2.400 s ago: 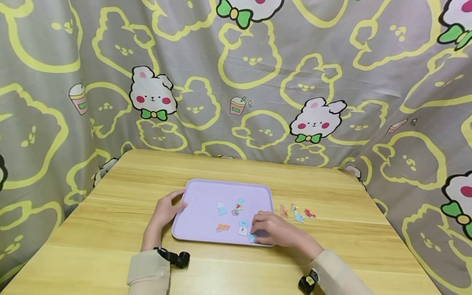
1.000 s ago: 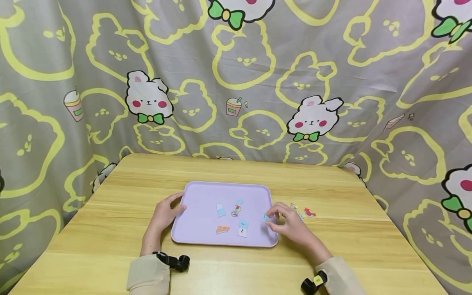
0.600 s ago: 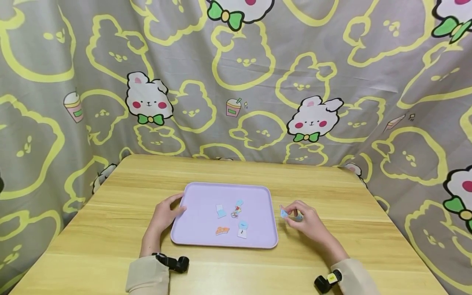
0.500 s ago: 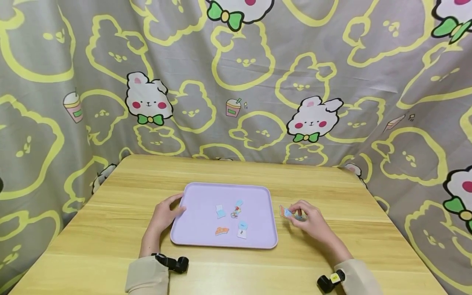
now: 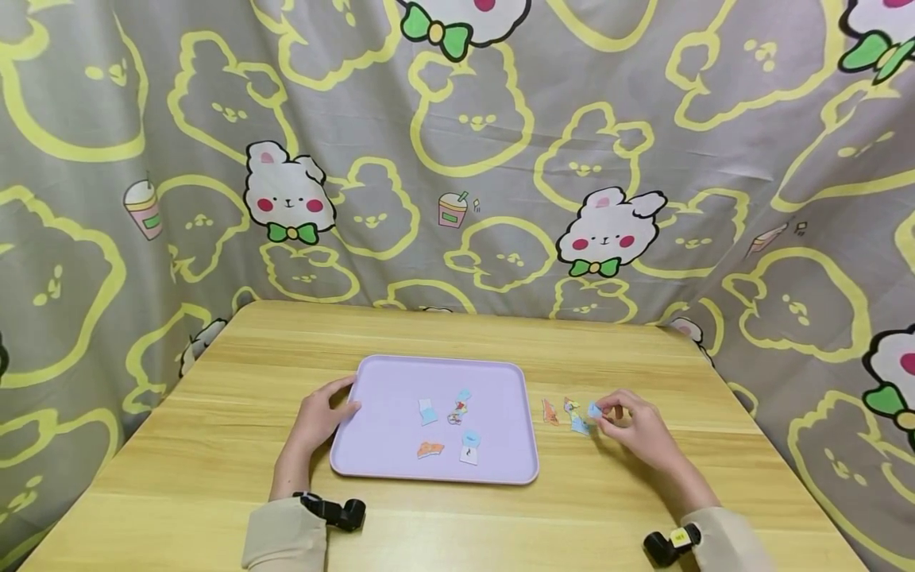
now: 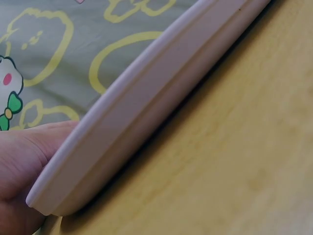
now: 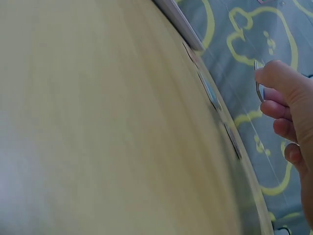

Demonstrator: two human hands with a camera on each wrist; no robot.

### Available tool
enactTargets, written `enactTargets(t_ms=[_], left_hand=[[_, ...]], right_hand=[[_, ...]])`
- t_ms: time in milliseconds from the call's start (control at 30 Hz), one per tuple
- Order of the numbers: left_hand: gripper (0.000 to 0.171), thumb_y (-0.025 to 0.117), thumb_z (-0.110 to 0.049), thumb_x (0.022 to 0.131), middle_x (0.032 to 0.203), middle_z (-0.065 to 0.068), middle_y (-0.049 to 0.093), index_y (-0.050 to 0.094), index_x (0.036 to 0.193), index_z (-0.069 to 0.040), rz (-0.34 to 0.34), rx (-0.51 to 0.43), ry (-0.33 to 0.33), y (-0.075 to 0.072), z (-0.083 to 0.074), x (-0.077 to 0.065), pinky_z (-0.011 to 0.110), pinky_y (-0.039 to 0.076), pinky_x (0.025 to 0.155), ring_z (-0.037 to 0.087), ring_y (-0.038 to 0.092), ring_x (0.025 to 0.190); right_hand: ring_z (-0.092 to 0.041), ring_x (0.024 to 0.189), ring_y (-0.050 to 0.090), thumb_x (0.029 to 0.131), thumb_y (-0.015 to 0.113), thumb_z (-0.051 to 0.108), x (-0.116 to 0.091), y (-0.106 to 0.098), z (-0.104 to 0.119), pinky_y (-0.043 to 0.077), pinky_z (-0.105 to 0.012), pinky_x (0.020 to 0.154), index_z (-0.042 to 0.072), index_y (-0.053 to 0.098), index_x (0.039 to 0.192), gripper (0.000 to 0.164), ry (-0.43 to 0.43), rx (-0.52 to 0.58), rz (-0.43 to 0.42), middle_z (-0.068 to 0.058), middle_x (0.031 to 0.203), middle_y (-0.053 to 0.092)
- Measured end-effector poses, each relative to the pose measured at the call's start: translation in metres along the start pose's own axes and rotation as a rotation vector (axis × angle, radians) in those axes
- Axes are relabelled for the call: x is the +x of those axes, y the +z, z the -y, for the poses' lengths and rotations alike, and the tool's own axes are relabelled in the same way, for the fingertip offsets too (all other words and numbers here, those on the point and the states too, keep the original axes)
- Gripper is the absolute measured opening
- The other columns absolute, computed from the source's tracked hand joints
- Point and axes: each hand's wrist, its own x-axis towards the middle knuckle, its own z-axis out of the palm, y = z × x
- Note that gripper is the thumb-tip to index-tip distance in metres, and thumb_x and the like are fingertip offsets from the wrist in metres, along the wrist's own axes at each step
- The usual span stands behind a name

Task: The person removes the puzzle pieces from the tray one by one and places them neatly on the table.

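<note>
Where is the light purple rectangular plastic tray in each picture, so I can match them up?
Head view: the light purple rectangular plastic tray is below the middle, slightly left.
Left wrist view: it slants from the lower left to the top, seen from its side.
Right wrist view: only a bit of it shows at the top, just right of the middle.
Shared landmark: the grey fabric curtain with yellow outlines.

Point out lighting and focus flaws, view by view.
Head: evenly lit, purple tray clearly outlined, but the held blue piece too small for detail. Left wrist: dimmer, dark shadow beneath the tray's edge, table softly blurred. Right wrist: table smeared, its edge bowed, pale sheen at lower left.
</note>
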Motion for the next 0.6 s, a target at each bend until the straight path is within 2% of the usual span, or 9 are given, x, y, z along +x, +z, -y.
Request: enactTargets(t_ms=[233,600], left_hand=[[0.054,0.064,-0.018,0.095,0.152,0.024,0.040,0.047,0.145,-0.007,0.004,0.001,0.000,0.000,0.001,0.000,0.059,0.029,0.118,0.046,0.032,0.143],[0.054,0.063,-0.017,0.095,0.153,0.023,0.040,0.046,0.146,-0.008,0.005,-0.003,-0.007,-0.001,-0.001,0.001,0.059,0.028,0.119,0.046,0.031,0.144]], right_hand=[[0.000,0.071,0.044,0.074,0.079,-0.001,-0.007,-0.014,-0.012,0.037,-0.017,0.056,0.012,0.069,0.089,0.022,0.070,-0.069,0.016,0.006,0.080,0.061],[0.001,0.069,0.043,0.073,0.078,-0.003,-0.012,-0.029,-0.030,0.033,-0.015,0.056,0.010,0.069,0.088,0.022,0.071,-0.104,0.004,0.003,0.078,0.060]])
